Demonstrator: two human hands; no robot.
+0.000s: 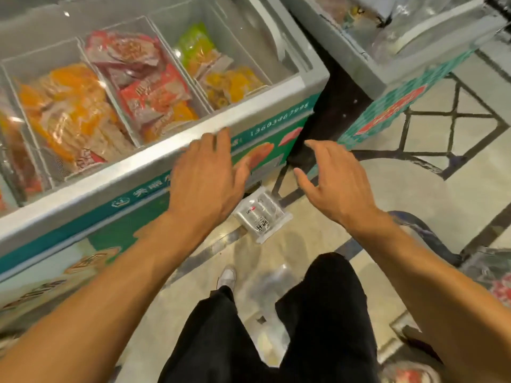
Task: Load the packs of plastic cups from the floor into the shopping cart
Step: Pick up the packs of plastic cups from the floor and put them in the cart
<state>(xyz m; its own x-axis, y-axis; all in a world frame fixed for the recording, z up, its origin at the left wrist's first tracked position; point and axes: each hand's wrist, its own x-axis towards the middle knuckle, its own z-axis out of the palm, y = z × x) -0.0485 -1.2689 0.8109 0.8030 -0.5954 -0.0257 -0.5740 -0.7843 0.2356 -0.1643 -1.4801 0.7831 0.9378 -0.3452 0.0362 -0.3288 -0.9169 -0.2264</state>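
Note:
A clear pack of plastic cups [262, 215] with a white label lies on the tiled floor beside the base of a chest freezer. My left hand [206, 178] hovers above and to its left, fingers spread and empty. My right hand [333, 182] hovers above and to its right, also spread and empty. Neither hand touches the pack. A blurred clear pack [272, 280] lies on the floor between my legs. At the right edge a dark curved bar [425, 233] shows, possibly the shopping cart's handle, with clear packs [489, 275] beneath it.
A teal and grey chest freezer [154, 164] full of frozen food bags fills the left. A second freezer [392, 78] stands at the upper right, with a dark gap between them. My black trousers and white shoe [227, 277] are below. Patterned floor tiles [431, 167] stretch to the right.

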